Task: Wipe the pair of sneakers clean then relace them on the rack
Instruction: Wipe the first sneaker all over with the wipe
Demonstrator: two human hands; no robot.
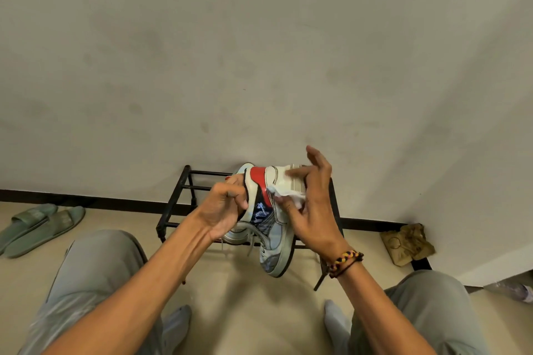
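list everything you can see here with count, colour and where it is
sneaker: one in view, white and pale blue with a red heel panel and dark patterned side, held up in front of the rack
wipe: one, white, crumpled, against the sneaker's heel side
shoe rack: one, black metal bars, on the floor against the wall
slides: two, green, side by side on the floor at far left
crumpled paper bag: one, brown, on the floor by the wall at right
wall: one, off-white with a dark skirting strip
bracelet: one, braided yellow, red and black, on the right wrist
trouser legs: two, grey, at bottom left and right
left hand: one, grips the sneaker's collar
right hand: one, holds the wipe
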